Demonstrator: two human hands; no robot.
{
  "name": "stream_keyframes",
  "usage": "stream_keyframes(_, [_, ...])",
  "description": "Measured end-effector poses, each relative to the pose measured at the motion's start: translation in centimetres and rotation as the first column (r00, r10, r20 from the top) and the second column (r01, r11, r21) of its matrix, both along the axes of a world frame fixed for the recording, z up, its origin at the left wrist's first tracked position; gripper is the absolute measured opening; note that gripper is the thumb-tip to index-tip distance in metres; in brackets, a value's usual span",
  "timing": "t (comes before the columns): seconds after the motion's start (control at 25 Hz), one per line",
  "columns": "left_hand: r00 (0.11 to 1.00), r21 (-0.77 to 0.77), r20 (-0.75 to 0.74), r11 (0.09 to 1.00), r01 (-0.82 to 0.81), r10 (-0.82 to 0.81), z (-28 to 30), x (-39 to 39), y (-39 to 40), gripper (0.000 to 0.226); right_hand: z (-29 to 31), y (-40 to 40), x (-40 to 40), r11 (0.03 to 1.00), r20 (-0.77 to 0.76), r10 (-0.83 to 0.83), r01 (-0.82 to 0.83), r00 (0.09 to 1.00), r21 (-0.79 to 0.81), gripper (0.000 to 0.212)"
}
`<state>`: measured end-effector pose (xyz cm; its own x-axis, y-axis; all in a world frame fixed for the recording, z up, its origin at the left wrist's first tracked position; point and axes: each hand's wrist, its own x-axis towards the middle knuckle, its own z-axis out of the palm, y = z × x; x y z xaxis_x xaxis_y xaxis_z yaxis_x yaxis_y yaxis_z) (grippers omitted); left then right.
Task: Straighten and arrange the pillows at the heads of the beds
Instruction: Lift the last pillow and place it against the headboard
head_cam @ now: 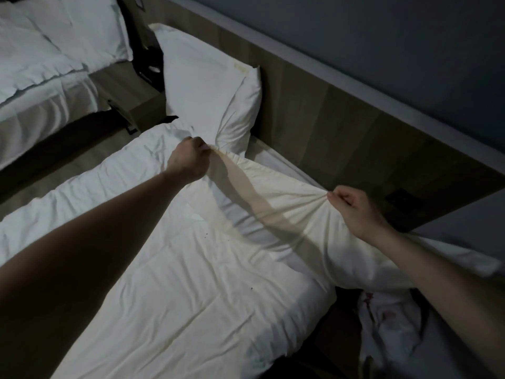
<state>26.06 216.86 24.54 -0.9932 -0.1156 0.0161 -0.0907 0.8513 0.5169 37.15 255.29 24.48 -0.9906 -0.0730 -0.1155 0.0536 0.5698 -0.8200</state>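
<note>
Near pillow [284,214] lies flat at head of bed [177,296], just beside headboard [341,127]. Left hand [188,157] clenched round its far corner, cloth bunched in fist. Right hand [355,212] pinching opposite corner by headboard, gathers radiating from grip. Second pillow [207,88] leans against headboard further along, touching first. Looks soft, light, floppy; case slack, likely to slide over filling. Corners seem best holds; middle would sag.
</note>
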Motion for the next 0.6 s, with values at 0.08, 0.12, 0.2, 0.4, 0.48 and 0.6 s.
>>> stream_keyframes(0.08, [1.0, -0.034, 0.01, 0.999, 0.021, -0.021, -0.3, -3.2, 2.1, 0.024, -0.9, 1.3, -1.6, 0.999, 0.001, -0.042, 0.042, 0.999, -0.013, 0.046])
stream_keyframes(0.12, [0.999, -0.05, 0.009, 0.998, 0.038, -0.037, -0.4, -4.8, 3.2, 0.025, -1.2, 2.1, -2.5, 0.998, 0.001, -0.062, 0.062, 0.998, -0.021, 0.046])
stream_keyframes(0.2, [0.997, -0.074, 0.011, 0.995, 0.073, -0.072, -0.6, -7.8, 5.5, 0.027, -1.9, 3.5, -4.2, 0.995, 0.016, -0.093, 0.093, 0.996, -0.036, 0.045])
stream_keyframes(0.4, [0.991, -0.153, 0.099, 0.982, 0.107, -0.092, -2.3, -14.3, 9.6, 0.032, -3.9, 6.4, -8.9, 0.993, 0.053, -0.119, 0.119, 0.991, 0.006, 0.046])
stream_keyframes(0.48, [0.987, -0.18, 0.128, 0.976, 0.122, -0.1, -3.1, -16.4, 11.0, 0.031, -5.0, 7.6, -11.0, 0.989, 0.065, -0.143, 0.14, 0.988, 0.052, 0.047])
stream_keyframes(0.6, [0.985, -0.186, 0.129, 0.973, 0.137, -0.114, -3.7, -19.9, 13.4, 0.03, -5.6, 9.7, -14.3, 0.98, 0.037, -0.169, 0.165, 0.985, 0.108, 0.044])
